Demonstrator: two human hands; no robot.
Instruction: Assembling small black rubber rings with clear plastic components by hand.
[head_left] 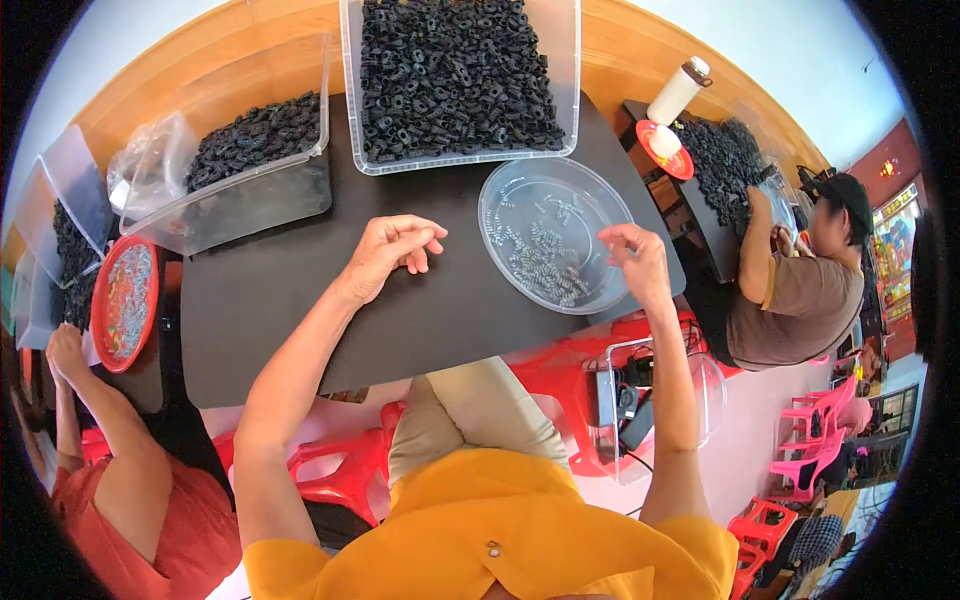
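My left hand (394, 252) hovers over the dark table, left of the clear bowl, with thumb and fingers curled together. Whatever its fingertips hold, if anything, is too small to make out. At the right rim of the round clear plastic bowl (497, 250), my right hand (640, 262) has its fingers bent and drawn together, pointing inward. Nothing can be made out in them. Small metal springs (548, 262) lie scattered in the bowl, thickest toward its near side. Beyond both hands stands a clear bin (350, 110) full of small black plastic parts (455, 80).
Another clear bin (255, 215) with black parts stands at the back left. Beside it a red bowl (98, 310) holds springs, near a co-worker's hands (66, 352). At right, another person (800, 300) sits by a black heap (715, 160). Red stools (345, 480) stand below the table (420, 335).
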